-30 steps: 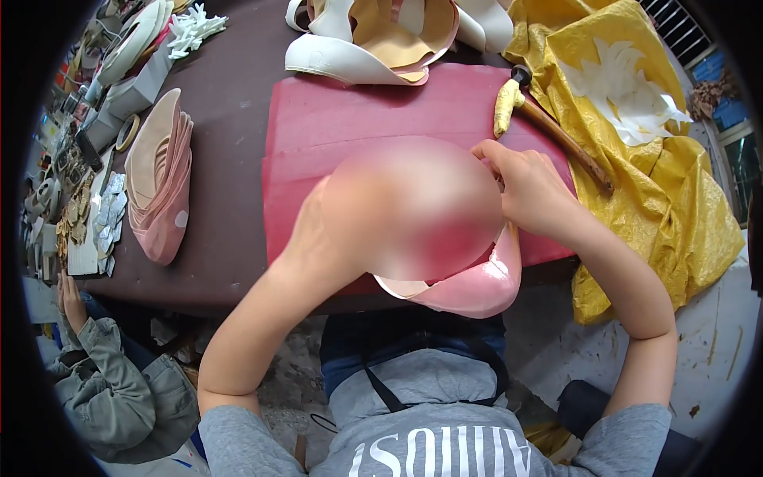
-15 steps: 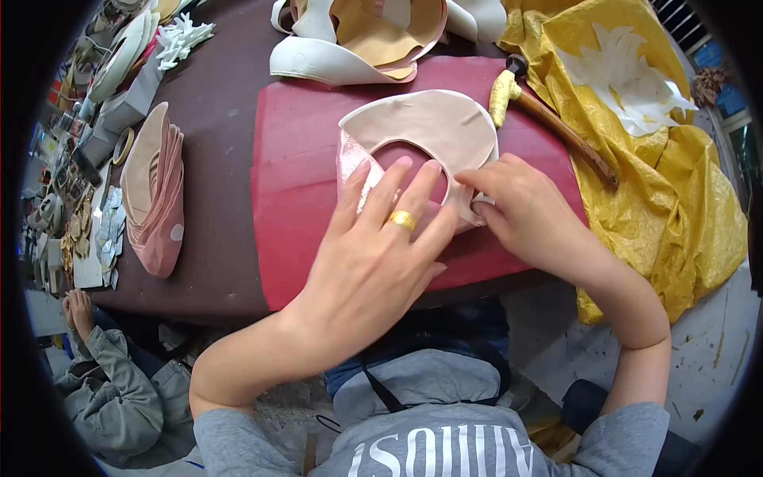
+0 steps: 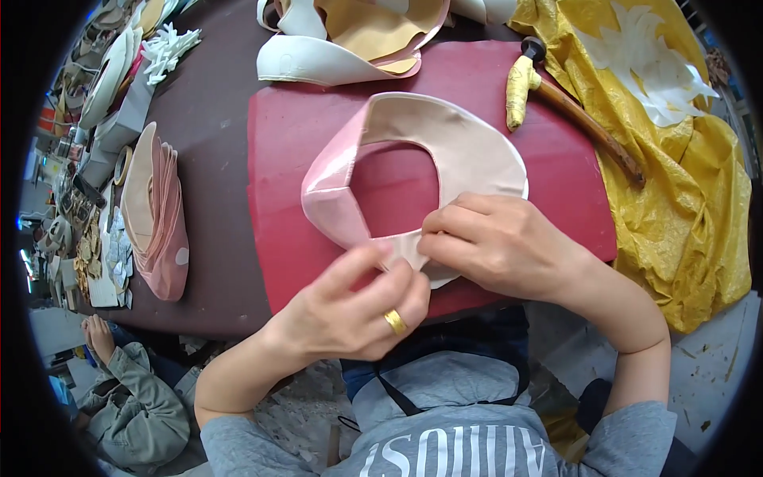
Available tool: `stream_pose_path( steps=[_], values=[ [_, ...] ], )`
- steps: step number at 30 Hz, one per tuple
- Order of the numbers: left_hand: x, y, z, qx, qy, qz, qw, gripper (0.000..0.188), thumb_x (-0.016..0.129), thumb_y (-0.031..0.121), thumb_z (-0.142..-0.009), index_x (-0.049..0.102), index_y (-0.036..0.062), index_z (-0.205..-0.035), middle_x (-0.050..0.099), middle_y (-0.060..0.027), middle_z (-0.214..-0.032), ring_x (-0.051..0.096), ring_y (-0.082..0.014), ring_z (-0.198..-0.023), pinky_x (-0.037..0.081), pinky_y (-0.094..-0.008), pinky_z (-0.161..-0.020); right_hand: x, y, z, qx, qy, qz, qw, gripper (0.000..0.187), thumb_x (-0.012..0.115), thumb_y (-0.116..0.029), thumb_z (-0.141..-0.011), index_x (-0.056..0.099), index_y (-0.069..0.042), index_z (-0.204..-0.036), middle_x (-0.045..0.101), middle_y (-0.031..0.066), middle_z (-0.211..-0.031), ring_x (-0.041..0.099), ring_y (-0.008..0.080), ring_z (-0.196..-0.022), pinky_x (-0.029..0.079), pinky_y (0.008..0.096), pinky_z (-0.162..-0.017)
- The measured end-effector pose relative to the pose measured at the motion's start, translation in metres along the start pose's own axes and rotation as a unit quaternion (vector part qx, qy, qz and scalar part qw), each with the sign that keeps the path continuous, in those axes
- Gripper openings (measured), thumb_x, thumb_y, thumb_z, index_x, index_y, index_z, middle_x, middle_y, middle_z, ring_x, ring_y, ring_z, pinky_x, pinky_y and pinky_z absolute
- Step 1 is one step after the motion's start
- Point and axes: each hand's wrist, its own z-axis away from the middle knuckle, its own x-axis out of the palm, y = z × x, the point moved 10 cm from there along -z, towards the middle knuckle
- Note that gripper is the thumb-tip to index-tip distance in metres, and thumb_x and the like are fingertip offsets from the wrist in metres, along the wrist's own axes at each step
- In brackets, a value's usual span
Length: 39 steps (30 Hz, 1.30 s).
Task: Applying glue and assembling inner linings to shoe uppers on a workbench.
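A ring-shaped shoe upper [image 3: 477,151], beige on its lining side and glossy pink along its left part, rests on a dark red mat [image 3: 286,127]. My right hand [image 3: 497,246] pinches the near edge of the upper, thumb and fingers pressed together on the beige strip. Just left of it, my left hand [image 3: 362,306], wearing a gold ring, has its fingers curled at the same near edge; the fingertips are slightly blurred, and whether they grip the strip is hard to make out. A hammer [image 3: 588,123] with a yellow-wrapped head lies beyond my right hand.
Stacked pink and beige upper pieces [image 3: 159,215] lie on the brown table at left. White and tan pieces [image 3: 334,60] sit at the back. A yellow sheet [image 3: 675,215] with white cutouts [image 3: 648,67] drapes at right. Another person's sleeve [image 3: 143,397] shows at lower left.
The upper has turned on the mat, bringing its pink part into view at left. My left hand has drawn back from lying across it to the near edge; my right hand has moved nearer.
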Motion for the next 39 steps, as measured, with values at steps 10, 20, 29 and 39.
stream_pose_path(
  steps=[10,20,29,39],
  values=[
    [-0.007,-0.029,-0.02,-0.08,-0.001,-0.061,0.995,0.011,0.064,0.007,-0.077,0.068,0.0107,-0.087,0.06,-0.0009,-0.095,0.056,-0.0163,-0.086,0.046,-0.043,-0.087,-0.006,0.029,0.012,0.154,0.044,-0.229,0.96,0.033,0.062,0.001,-0.077,0.066,-0.002,-0.109,0.058,0.005,-0.102,0.056,0.0206,-0.082,0.047,0.0284,-0.068],
    [0.007,-0.013,0.036,0.034,-0.202,-0.315,0.927,0.031,0.066,0.009,-0.08,0.071,0.0146,-0.11,0.065,0.0028,-0.105,0.047,-0.0118,-0.083,0.029,-0.0309,-0.075,-0.003,0.018,0.018,0.102,-0.01,-0.124,0.987,0.039,0.064,-0.001,-0.079,0.065,-0.004,-0.118,0.057,0.004,-0.102,0.053,0.0181,-0.085,0.045,0.0269,-0.072],
    [0.018,-0.021,0.026,-0.01,-0.177,-0.157,0.971,0.036,0.063,0.01,-0.08,0.069,0.0114,-0.116,0.065,-0.0002,-0.112,0.047,-0.0102,-0.083,0.028,-0.0309,-0.076,0.006,0.013,0.018,0.095,-0.081,-0.081,0.989,0.036,0.063,-0.011,-0.082,0.066,-0.007,-0.118,0.056,0.0033,-0.103,0.052,0.017,-0.086,0.045,0.0285,-0.077],
    [0.014,-0.031,0.031,-0.084,-0.172,-0.114,0.975,0.038,0.066,0.011,-0.08,0.069,0.013,-0.118,0.062,-0.0004,-0.118,0.05,-0.0098,-0.084,0.032,-0.0337,-0.081,0.012,0.012,-0.001,0.102,-0.179,-0.036,0.978,0.04,0.065,-0.032,-0.086,0.066,-0.011,-0.121,0.055,0.0053,-0.106,0.05,0.0192,-0.089,0.044,0.0313,-0.08]
  ],
)
